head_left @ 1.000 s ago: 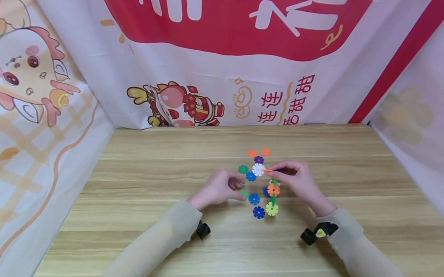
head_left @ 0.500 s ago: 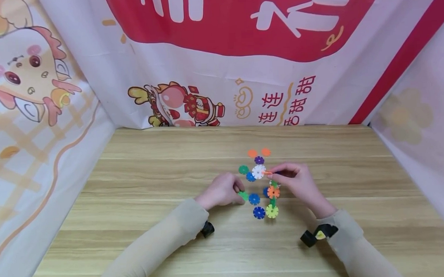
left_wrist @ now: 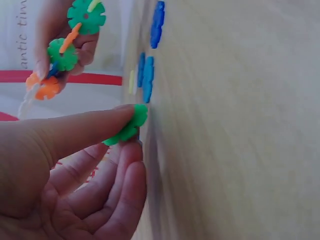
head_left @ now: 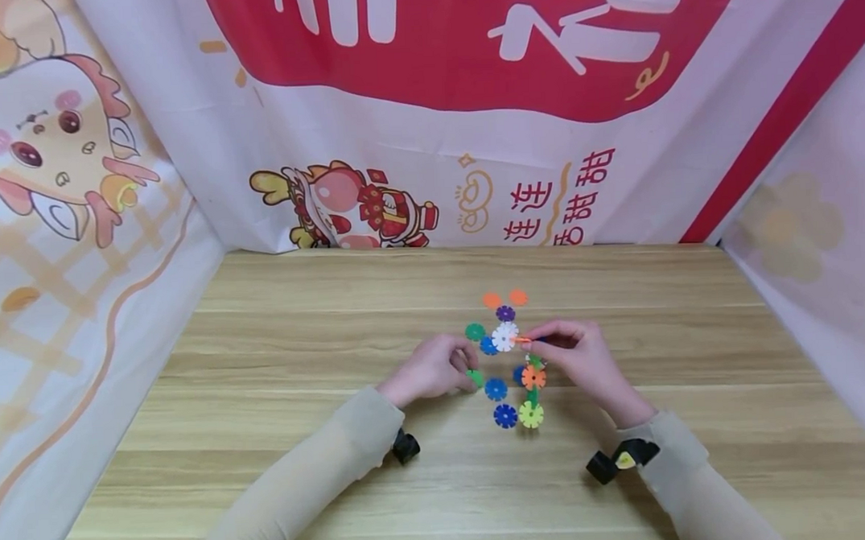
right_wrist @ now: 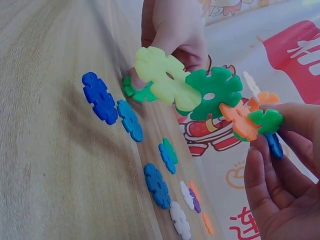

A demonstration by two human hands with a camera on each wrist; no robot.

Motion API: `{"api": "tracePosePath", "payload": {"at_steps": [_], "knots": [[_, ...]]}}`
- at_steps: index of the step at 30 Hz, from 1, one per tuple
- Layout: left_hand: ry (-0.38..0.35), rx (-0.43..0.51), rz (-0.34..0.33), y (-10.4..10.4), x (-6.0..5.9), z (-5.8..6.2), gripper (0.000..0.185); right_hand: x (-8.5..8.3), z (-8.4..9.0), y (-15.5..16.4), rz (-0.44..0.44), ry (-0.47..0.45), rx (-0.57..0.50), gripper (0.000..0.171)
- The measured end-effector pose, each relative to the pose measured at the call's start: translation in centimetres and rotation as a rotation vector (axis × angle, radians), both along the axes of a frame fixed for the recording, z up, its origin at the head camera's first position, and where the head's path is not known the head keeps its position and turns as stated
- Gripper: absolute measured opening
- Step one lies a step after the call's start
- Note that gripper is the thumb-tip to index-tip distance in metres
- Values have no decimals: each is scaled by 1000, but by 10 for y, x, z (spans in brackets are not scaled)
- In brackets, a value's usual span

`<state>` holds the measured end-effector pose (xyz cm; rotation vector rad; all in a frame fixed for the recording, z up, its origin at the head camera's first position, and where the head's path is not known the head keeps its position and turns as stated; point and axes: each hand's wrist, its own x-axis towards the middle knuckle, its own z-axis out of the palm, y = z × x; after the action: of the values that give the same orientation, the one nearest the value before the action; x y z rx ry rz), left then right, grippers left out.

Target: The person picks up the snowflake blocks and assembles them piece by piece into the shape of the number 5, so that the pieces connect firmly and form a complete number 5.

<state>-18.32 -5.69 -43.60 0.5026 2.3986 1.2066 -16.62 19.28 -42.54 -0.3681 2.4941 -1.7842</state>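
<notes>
Green disc [left_wrist: 131, 121] pinched, left hand [head_left: 429, 368] barely shifted since

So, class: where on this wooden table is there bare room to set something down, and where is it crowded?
Bare wood lies left of the left hand, right of the right hand, and along the table beside the banner. Crowded: the loose snowflake discs between both hands.

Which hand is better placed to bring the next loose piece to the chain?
Left, probably. The left hand already pinches the green piece at the table; the right hand is occupied holding the chain.
</notes>
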Motion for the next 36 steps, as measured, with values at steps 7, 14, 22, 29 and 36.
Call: {"api": "tracePosePath", "payload": {"at_steps": [7, 14, 22, 29, 36], "knots": [[57, 87, 37, -6, -1, 5, 16, 9, 17, -6, 12, -1, -3, 22], [77, 169, 83, -9, 3, 11, 12, 0, -4, -1, 18, 3, -5, 24], [189, 243, 98, -12, 9, 13, 11, 0, -9, -1, 45, -3, 19, 20], [243, 234, 130, -13, 11, 15, 12, 1, -10, -3, 66, -34, 21, 20], [260, 229, 121, -12, 12, 17, 13, 2, -10, -3, 108, -35, 38, 20]]}}
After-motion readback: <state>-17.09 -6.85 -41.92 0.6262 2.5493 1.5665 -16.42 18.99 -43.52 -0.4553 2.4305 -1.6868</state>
